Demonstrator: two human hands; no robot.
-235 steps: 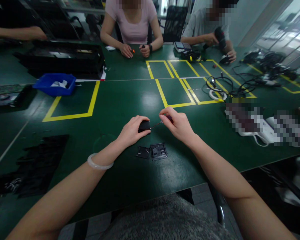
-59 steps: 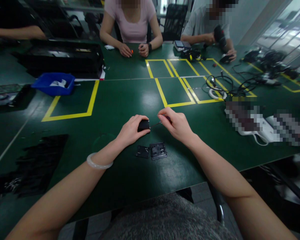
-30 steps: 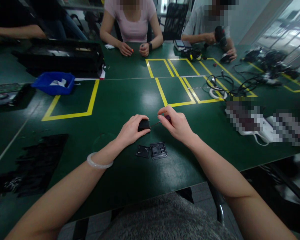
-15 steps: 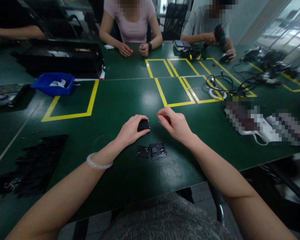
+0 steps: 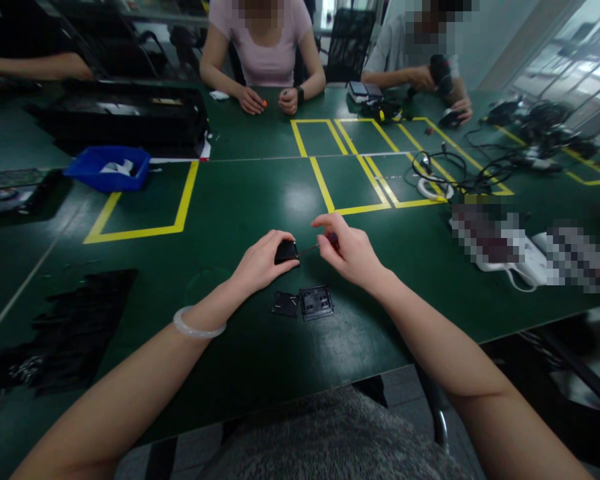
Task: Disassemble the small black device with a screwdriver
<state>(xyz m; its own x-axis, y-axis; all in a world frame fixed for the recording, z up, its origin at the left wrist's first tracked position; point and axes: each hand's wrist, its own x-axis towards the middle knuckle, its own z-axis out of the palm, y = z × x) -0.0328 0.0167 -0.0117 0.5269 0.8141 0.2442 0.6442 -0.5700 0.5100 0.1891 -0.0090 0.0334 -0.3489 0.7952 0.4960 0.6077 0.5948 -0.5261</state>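
Note:
My left hand [image 5: 265, 260] grips a small black box-like part [image 5: 286, 251] between thumb and fingers, just above the green table. In my right hand [image 5: 347, 248] is a screwdriver [image 5: 308, 251], its dark reddish handle mostly hidden by the fingers. The thin shaft points left, and its tip meets the right side of the black part. My right index finger is stretched out, away from the thumb. Below the hands lie a flat black plate [image 5: 285, 304] with small pins on it and a black square frame [image 5: 317, 303], side by side.
Dark flat parts [image 5: 80, 327] lie at the left. Behind them stands a blue bin [image 5: 109, 168] with white pieces. Cables [image 5: 460, 167] and a white power strip [image 5: 525, 257] are at the right. Across the table [image 5: 250, 193] sit co-workers, one holding a power drill [image 5: 441, 73].
My right index finger has lifted and straightened away from the thumb, while the hand stays round the screwdriver. The left hand and the black part have hardly moved.

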